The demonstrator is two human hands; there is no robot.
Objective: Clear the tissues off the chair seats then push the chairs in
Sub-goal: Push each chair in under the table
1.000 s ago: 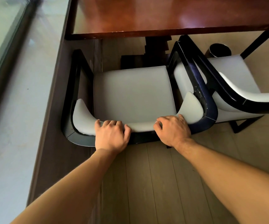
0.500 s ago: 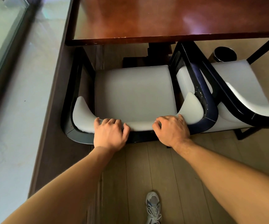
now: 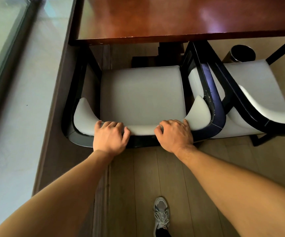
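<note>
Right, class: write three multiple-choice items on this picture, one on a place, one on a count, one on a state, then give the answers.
1. Where do both hands rest?
A. on the tabletop
B. on the chair's backrest
C. on the bin

2. How many chairs show?
A. one
B. two
C. four

3. What lies on the nearer chair's seat?
A. nothing
B. a tissue
C. a cup

Answers:
1 B: the left hand and right hand each have a grip on the backrest of the nearer chair.
2 B: a second chair stands to its right.
3 A: the grey seat is bare.
</note>
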